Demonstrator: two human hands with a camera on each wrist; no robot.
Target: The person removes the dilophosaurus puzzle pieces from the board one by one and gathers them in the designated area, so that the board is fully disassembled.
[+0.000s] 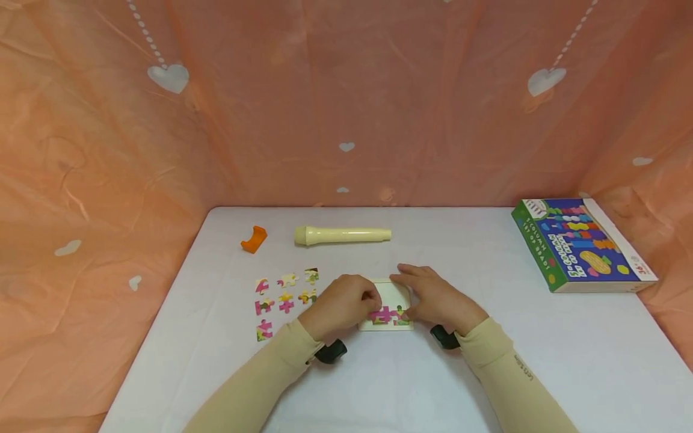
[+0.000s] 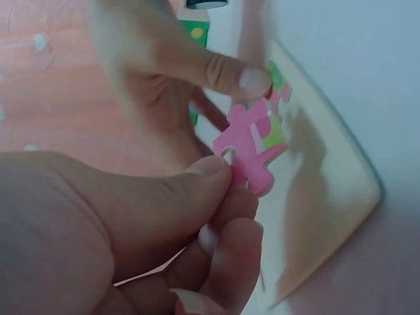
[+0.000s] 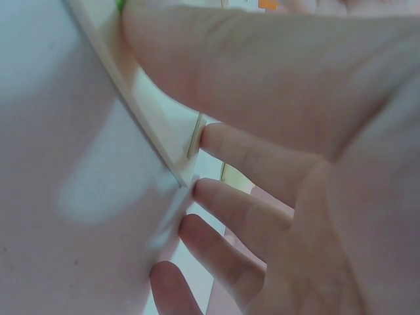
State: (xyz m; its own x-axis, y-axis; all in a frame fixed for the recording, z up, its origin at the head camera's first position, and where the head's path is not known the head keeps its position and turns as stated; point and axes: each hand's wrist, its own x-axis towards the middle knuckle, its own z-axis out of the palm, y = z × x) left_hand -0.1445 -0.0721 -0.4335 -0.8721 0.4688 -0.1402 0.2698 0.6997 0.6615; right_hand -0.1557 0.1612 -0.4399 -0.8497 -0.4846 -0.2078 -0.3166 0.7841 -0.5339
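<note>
In the head view my left hand (image 1: 345, 305) is over the left side of a shallow cream puzzle tray (image 1: 394, 291). It pinches a pink jigsaw piece (image 2: 248, 152) between thumb and fingertips; the left wrist view shows this piece tilted over the tray. A green and pink jigsaw piece (image 1: 401, 316) lies at the tray's near right corner. My right hand (image 1: 437, 299) spans the tray's right side. Its thumb touches that corner piece, and the index fingertip touches the tray's rim, with the other fingers spread beside it.
Several loose jigsaw pieces (image 1: 286, 306) lie left of the tray. Behind them are an orange curved piece (image 1: 254, 239) and a cream microphone-shaped stick (image 1: 343, 236). A blue and green bead-game box (image 1: 585, 246) stands at the back right. An orange curtain (image 1: 346, 102) hangs behind the white table (image 1: 216, 373).
</note>
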